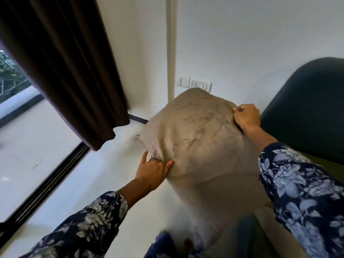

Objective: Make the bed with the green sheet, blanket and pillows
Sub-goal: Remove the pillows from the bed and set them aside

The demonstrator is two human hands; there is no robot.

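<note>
A person in floral navy sleeves holds a beige pillow [197,138] up in mid-air at the corner of a white-walled room — off the floor and in front of the wall, its top edge just below a white switch plate [195,84]. The right hand [246,116] has its grip closed tight on the pillow's upper right edge, fingers curled into the fabric, a ring showing on one finger. The left hand [154,170] pinches the cloth at the pillow's lower left side, thumb and one finger stretched out along it. A dark brown curtain [61,62] hangs at left beside a sliding window track [46,185]. At right rises a dark green headboard [307,108] — the bed itself lies mostly out of view.
</note>
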